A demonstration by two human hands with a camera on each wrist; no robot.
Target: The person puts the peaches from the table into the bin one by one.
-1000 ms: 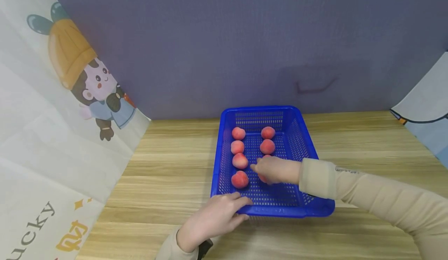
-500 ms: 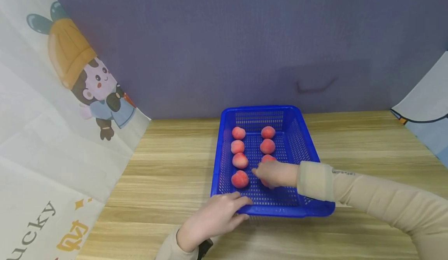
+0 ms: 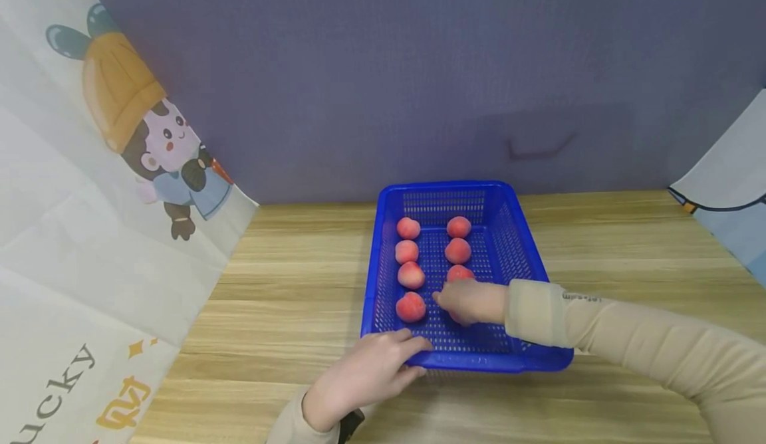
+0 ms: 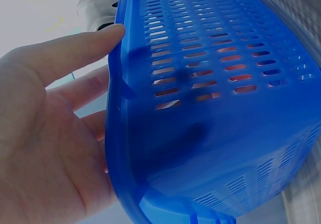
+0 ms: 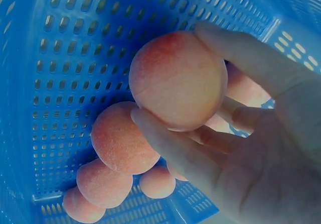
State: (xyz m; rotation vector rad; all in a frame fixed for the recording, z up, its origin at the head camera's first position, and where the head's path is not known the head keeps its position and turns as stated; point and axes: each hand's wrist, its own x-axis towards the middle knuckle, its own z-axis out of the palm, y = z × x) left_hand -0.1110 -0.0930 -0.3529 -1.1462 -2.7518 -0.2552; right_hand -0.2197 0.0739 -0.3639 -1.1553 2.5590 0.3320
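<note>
A blue plastic basket (image 3: 520, 362) with slotted walls holds red-pink peaches in two lengthwise rows. My right hand (image 3: 473, 300) reaches in at the near end of the right row. In the right wrist view, its thumb and fingers hold a peach (image 5: 178, 81), while another peach (image 5: 123, 138) lies close by it. The head view shows that held peach mostly covered by the hand. Along the left row, the nearest peach (image 3: 411, 307) lies just left of my right hand. My left hand (image 3: 371, 367) grips the near rim, thumb outside and fingers over the inner side.
Under the basket is a wood-grain table (image 3: 287, 298). A dark grey-blue panel (image 3: 383, 85) stands directly behind it. White printed cloth (image 3: 114, 251) bounds the left side, and another printed cloth (image 3: 733, 185) appears at the far right.
My right hand has shifted slightly toward the near rim, uncovering more of the third peach in the right row. The left hand and basket stay in place.
</note>
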